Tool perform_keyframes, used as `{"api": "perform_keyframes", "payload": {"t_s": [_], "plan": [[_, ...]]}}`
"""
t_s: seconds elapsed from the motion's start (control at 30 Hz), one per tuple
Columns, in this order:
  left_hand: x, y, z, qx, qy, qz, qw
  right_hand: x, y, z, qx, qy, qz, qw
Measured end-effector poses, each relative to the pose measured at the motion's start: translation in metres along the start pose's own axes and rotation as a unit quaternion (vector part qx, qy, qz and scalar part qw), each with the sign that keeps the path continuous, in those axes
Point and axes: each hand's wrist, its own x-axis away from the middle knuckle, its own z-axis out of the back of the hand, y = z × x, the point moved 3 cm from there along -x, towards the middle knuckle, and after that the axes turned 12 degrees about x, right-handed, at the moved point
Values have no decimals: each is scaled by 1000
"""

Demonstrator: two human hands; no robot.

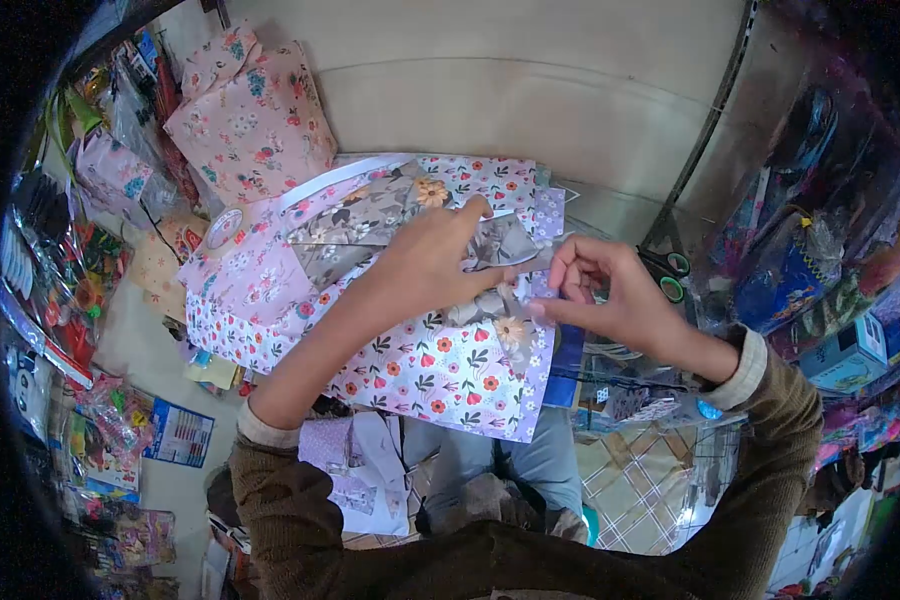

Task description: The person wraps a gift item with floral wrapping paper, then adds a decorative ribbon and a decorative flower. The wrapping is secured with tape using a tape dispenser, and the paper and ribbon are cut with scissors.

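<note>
A folded piece of grey floral wrapping paper [340, 235] with tan flowers lies across larger sheets in the middle. My left hand [435, 255] is closed on its right part, thumb and fingers gripping a fold. Close by on the right, my right hand [610, 290] has curled fingers and a pinch at the paper's end; what is between the fingertips is too small to make out. Beneath both hands spreads white floral wrapping paper [410, 375] with red and orange flowers, over a lilac sheet [538, 395].
A roll of tape [224, 228] rests on pink floral paper [260, 265] at the left. Scissors [665, 272] with black-and-green handles lie right of my right hand. A pink floral wrapped package [255, 125] stands at the back left. Packaged goods crowd both sides.
</note>
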Motion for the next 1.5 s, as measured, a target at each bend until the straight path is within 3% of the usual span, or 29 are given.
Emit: {"api": "perform_keyframes", "payload": {"t_s": [0.13, 0.4, 0.5, 0.6, 0.73, 0.83, 0.93, 1.13, 1.23, 1.43, 1.5], "plan": [[-12, -9, -8, -1, -54, 10, 998, -13, 5, -6, -149, -40, -43, 987], [-10, -27, 2, 268, -129, 91, 950, -22, 14, -11, -226, -55, -70, 970], [-13, -32, -1, 350, -133, 107, 921, -26, 12, -7, -197, -55, -43, 978], [-14, -39, -4, 412, -108, 93, 900, -29, 1, -3, 10, 44, 89, 995], [-12, -43, -4, 462, -66, 75, 881, -32, 3, -9, -70, 134, 109, 982], [-11, -33, 0, 483, -42, 80, 871, -36, -6, -4, -46, 159, 146, 975], [-12, -40, -1, 515, -38, 67, 854, -38, -20, -5, -16, 109, 164, 980], [-10, -47, 8, 571, 18, 105, 814, -53, -15, -12, -80, 178, 163, 967], [-10, -45, 7, 600, 86, 107, 788, -60, -15, -1, -25, 239, 148, 959], [-9, -48, 2, 581, 86, 37, 808, -58, -34, -6, 102, 218, 127, 962], [-7, -40, 2, 574, 93, 49, 812, -59, -32, -11, 119, 226, 130, 958]]}}
